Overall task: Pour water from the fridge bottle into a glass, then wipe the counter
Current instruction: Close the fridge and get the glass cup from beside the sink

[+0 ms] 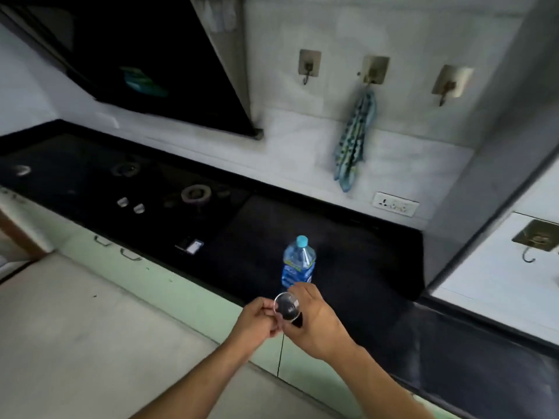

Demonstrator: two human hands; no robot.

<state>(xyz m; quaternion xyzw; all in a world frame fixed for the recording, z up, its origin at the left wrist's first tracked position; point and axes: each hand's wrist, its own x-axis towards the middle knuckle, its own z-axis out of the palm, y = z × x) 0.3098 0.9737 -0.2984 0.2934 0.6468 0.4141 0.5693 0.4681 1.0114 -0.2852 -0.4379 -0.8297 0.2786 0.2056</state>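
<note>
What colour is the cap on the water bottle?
Light blue, on the bottle standing capped on the counter; seen in the head view.

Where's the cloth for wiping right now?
The patterned cloth hangs from the middle wall hook, above the socket and behind the bottle on the counter.

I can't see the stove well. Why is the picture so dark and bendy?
Head view: dim light and a black counter swallow the stove; the wide lens bends the walls; soft blur all over; the bottle and both hands, left and right, stay readable.
</note>
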